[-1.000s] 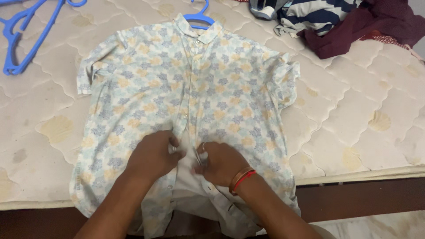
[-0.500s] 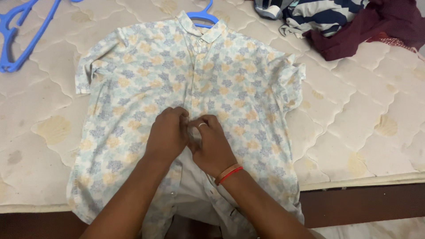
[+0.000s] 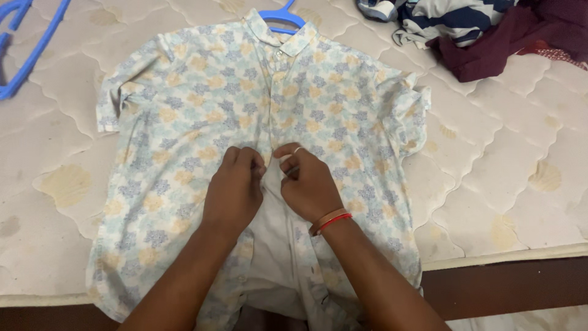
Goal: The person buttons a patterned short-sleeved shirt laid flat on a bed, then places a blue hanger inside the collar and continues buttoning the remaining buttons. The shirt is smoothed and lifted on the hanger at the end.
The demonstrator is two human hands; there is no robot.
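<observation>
1. Quilted cream mattress (image 3: 490, 153) fills most of the view; it carries a faded shell-like print, and dark wood shows below its near edge.
2. Short-sleeved patterned shirt (image 3: 202, 104) lies flat on the mattress, front up, collar at the far side, hem hanging over the near edge. Pattern: pale blue, grey and yellow flowers on a light ground.
3. Blue hanger (image 3: 280, 16) sits inside the shirt; only its hook shows, just beyond the collar.
4. Shirt front is closed from the collar down to the mid-chest. Below that point the two front panels lie apart, and the plain pale inside of the shirt is visible between them.
5. Left hand (image 3: 234, 190) rests on the shirt at the mid-chest, just left of the opening. Its fingers are curled and pinch the edge of the left front panel.
6. Right hand (image 3: 309, 184) rests just right of the opening, close to the left hand. Its fingers are bent and pinch the edge of the right front panel. A ring shows on one finger; red and orange bands circle the wrist.
7. Second blue hanger (image 3: 24, 49) lies on the mattress, well left of the shirt.
8. Clothes pile (image 3: 471, 30), striped and maroon, lies beyond the shirt's right sleeve.
</observation>
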